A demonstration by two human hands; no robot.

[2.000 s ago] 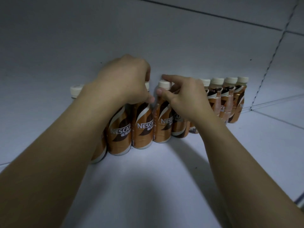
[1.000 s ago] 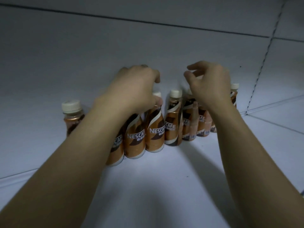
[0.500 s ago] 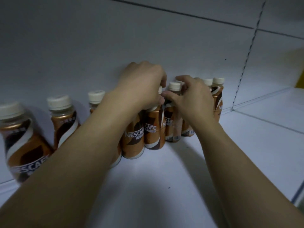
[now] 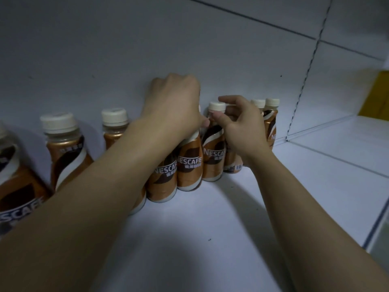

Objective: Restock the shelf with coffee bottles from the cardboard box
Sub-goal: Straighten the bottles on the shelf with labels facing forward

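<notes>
Both hands (image 4: pixel 174 106) (image 4: pixel 242 127) reach forward, fingers curled around neighbouring coffee bottles' (image 4: pixel 213 152) necks.

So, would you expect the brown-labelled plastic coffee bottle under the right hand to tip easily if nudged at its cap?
Probably: the brown-labelled plastic coffee bottle is tall and narrow, so a push at its cream cap may topple it. Neighbouring bottles should brace it sideways. The glossy label may feel slippery.
</notes>
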